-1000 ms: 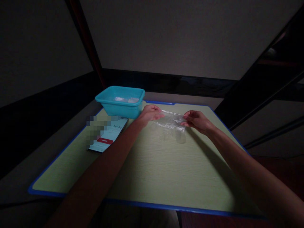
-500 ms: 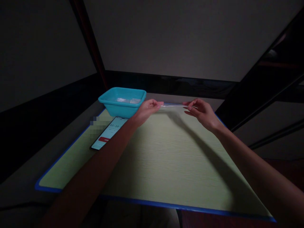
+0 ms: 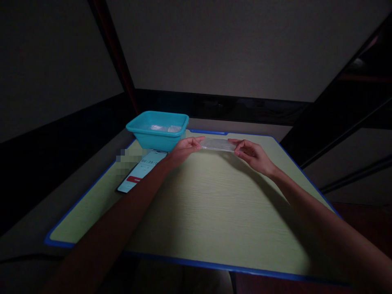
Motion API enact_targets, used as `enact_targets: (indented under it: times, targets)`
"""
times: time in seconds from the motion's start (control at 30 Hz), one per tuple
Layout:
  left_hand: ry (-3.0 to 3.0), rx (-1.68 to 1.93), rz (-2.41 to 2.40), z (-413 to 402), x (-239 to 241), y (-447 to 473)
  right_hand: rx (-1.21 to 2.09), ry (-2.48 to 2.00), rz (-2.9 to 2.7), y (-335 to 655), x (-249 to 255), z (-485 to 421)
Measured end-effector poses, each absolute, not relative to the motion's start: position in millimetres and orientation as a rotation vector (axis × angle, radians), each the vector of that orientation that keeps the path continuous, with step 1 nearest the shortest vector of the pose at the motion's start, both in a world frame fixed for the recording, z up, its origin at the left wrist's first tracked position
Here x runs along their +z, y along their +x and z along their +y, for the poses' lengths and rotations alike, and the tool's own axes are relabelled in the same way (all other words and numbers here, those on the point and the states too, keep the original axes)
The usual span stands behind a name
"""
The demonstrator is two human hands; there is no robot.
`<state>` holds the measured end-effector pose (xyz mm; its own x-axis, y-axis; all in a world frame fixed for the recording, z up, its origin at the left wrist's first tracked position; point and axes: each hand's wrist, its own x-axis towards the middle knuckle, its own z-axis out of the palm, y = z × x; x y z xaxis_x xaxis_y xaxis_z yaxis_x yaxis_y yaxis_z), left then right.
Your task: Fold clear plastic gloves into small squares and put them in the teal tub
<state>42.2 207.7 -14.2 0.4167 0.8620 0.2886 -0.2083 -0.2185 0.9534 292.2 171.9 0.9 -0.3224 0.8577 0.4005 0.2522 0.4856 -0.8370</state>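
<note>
A clear plastic bag [image 3: 218,144] lies stretched flat on the far part of the green table [image 3: 208,204]. My left hand [image 3: 185,148] pinches its left end, fingers pressed together on the plastic. My right hand [image 3: 252,154] holds its right end the same way, thumb and fingers closed on the edge. Both forearms reach out from the near edge of the table.
A teal plastic tub [image 3: 157,130] with pale clear items inside stands at the far left, just beside my left hand. A phone [image 3: 142,170] showing a timer lies in front of the tub. The table has a blue rim [image 3: 196,263]; dark walls surround it.
The bag hung crumpled between my hands, was then lifted and pulled taut edge-on, and now rests lower, flat near the table surface. Both hands came down with it.
</note>
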Motion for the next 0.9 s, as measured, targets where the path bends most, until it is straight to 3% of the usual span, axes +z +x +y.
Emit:
enact_targets:
  times: [0.33, 0.9]
  targets:
    - [1.642, 0.978, 0.758, 193, -29, 32, 0.786, -0.968, -1.949, 291, -26, 157]
    - [1.989, 0.854, 1.104, 139, -28, 24, 0.277, -1.126, -2.249, 291, -31, 105]
